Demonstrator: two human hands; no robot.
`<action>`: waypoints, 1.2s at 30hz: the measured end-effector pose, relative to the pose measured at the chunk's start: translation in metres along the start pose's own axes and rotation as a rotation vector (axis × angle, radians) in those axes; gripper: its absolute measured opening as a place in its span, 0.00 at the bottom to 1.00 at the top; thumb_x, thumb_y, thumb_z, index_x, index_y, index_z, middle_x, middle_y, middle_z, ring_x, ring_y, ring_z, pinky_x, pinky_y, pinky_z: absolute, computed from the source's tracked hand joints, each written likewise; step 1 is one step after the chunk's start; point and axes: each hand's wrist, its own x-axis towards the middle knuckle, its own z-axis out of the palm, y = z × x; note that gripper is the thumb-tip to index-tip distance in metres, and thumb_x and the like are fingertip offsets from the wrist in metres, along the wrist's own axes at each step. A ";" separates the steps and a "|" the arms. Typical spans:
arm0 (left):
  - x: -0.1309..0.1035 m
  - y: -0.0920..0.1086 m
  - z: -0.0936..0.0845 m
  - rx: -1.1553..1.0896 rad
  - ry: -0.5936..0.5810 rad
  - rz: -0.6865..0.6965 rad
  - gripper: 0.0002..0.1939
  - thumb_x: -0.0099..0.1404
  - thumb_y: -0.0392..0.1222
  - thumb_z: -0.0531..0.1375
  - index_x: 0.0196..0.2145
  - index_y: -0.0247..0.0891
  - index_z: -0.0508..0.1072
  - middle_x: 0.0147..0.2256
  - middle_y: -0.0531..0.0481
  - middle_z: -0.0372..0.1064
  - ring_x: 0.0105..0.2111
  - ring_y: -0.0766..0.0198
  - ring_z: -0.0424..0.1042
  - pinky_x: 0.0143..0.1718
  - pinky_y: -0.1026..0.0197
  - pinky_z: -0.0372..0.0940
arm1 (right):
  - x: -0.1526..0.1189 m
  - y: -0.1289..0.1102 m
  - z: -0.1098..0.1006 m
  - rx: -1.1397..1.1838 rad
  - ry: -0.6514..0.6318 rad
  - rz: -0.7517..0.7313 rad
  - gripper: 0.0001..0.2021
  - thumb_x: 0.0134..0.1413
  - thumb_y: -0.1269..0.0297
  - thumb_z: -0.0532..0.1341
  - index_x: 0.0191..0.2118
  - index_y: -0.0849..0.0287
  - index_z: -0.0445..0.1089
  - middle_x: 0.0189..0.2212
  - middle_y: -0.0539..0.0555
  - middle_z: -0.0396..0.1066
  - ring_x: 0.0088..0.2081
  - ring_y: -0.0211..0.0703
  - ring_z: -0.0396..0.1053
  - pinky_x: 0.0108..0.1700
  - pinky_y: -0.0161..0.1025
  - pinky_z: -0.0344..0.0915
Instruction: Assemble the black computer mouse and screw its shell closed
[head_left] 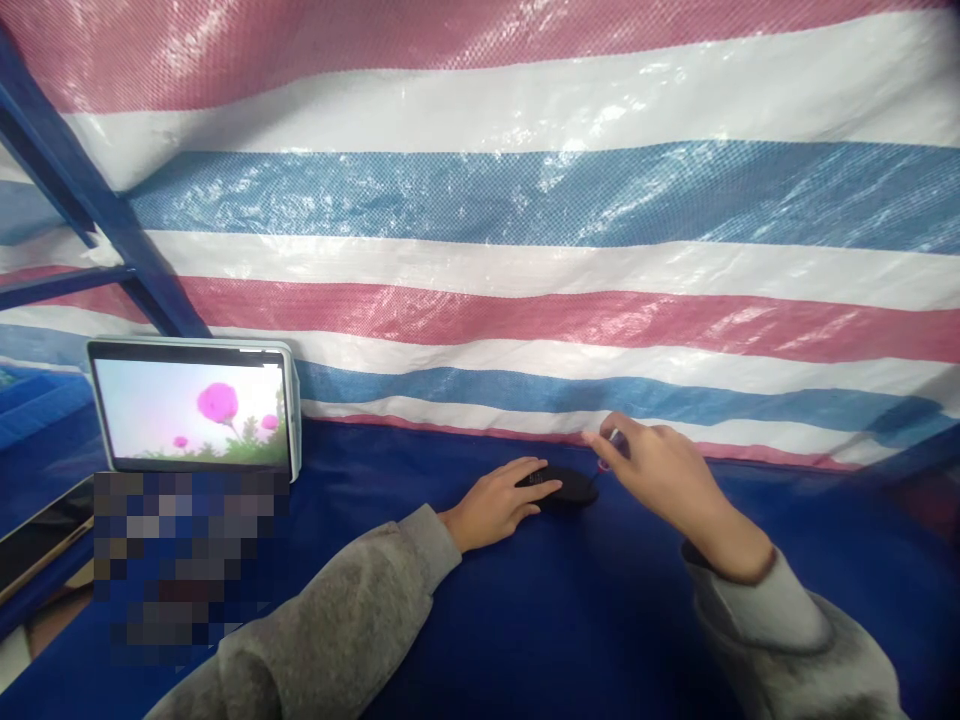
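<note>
A dark, rounded, flat object (576,486) lies on the blue surface near the middle. My left hand (499,500) rests at its left end, fingers spread, some of them on top of it. Just right of and above it, my right hand (652,465) is raised with fingers curled in a pinch. Between thumb and fingers is a small item (616,440), partly hidden, with a whitish part and a reddish loop below. Something thin and dark runs from near the fingertips down toward the dark object. What the small item is cannot be made out.
A tablet (196,410) showing pink flowers stands at the left. Left of it are a phone-like dark slab (45,535) and a blue tray (41,405). Blue metal bars (97,200) rise at the upper left. A striped plastic sheet (480,190) hangs behind the blue surface (525,630).
</note>
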 end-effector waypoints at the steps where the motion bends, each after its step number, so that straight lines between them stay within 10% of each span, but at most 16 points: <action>1: 0.000 0.000 0.000 0.002 -0.004 0.002 0.23 0.71 0.38 0.56 0.62 0.48 0.61 0.64 0.45 0.54 0.64 0.56 0.55 0.64 0.50 0.55 | 0.000 0.000 0.001 0.006 -0.011 -0.002 0.15 0.62 0.51 0.51 0.39 0.55 0.67 0.24 0.52 0.74 0.28 0.47 0.72 0.30 0.38 0.56; 10: 0.001 0.001 0.001 -0.009 0.006 -0.045 0.25 0.70 0.40 0.57 0.63 0.49 0.59 0.63 0.46 0.54 0.63 0.54 0.57 0.63 0.49 0.57 | 0.000 0.002 -0.010 0.159 0.024 0.034 0.12 0.59 0.61 0.53 0.45 0.56 0.68 0.21 0.49 0.73 0.25 0.45 0.70 0.30 0.38 0.59; 15: 0.001 0.002 -0.001 -0.041 -0.001 -0.096 0.25 0.70 0.40 0.57 0.62 0.48 0.59 0.56 0.45 0.58 0.52 0.58 0.68 0.52 0.56 0.67 | -0.007 0.005 -0.016 0.434 -0.260 -0.179 0.10 0.57 0.59 0.57 0.39 0.53 0.75 0.36 0.51 0.78 0.34 0.44 0.75 0.39 0.39 0.68; 28: 0.005 -0.002 -0.003 -0.204 0.099 -0.278 0.18 0.75 0.48 0.47 0.59 0.47 0.63 0.51 0.50 0.67 0.50 0.59 0.67 0.57 0.54 0.61 | -0.042 -0.016 0.049 0.313 -0.456 -0.391 0.08 0.50 0.72 0.61 0.36 0.53 0.74 0.36 0.52 0.76 0.40 0.46 0.73 0.43 0.43 0.67; 32: 0.008 -0.004 -0.002 -0.163 0.076 -0.323 0.19 0.76 0.48 0.41 0.56 0.47 0.66 0.47 0.50 0.68 0.48 0.60 0.65 0.56 0.52 0.59 | -0.048 -0.022 0.057 0.306 -0.356 -0.397 0.04 0.52 0.68 0.62 0.34 0.54 0.72 0.35 0.52 0.74 0.38 0.46 0.72 0.42 0.42 0.67; 36: 0.010 -0.004 -0.002 -0.092 0.024 -0.299 0.21 0.77 0.47 0.40 0.54 0.45 0.68 0.43 0.49 0.68 0.45 0.59 0.65 0.52 0.53 0.61 | -0.044 -0.012 0.073 0.322 0.041 -0.297 0.11 0.60 0.62 0.55 0.44 0.56 0.71 0.42 0.59 0.74 0.45 0.50 0.70 0.51 0.50 0.64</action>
